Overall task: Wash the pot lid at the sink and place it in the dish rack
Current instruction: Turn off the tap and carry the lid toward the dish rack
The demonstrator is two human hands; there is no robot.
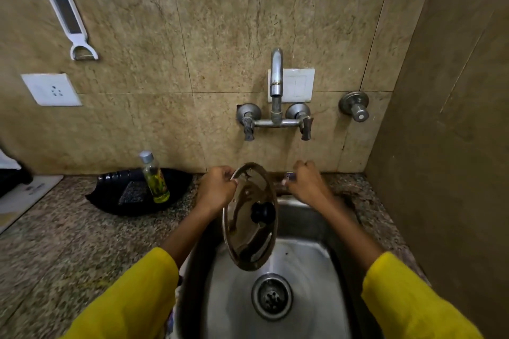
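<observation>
A round steel pot lid with a black knob hangs tilted on edge over the steel sink. My left hand grips the lid's upper rim. My right hand is closed at the back edge of the sink, right of the lid, around a small dark object I cannot identify. The wall tap stands above both hands; no water stream is visible. No dish rack is in view.
A black tray on the granite counter left of the sink holds a scrub pad and a bottle of yellow liquid. A separate valve sits on the wall at right. A side wall closes the right.
</observation>
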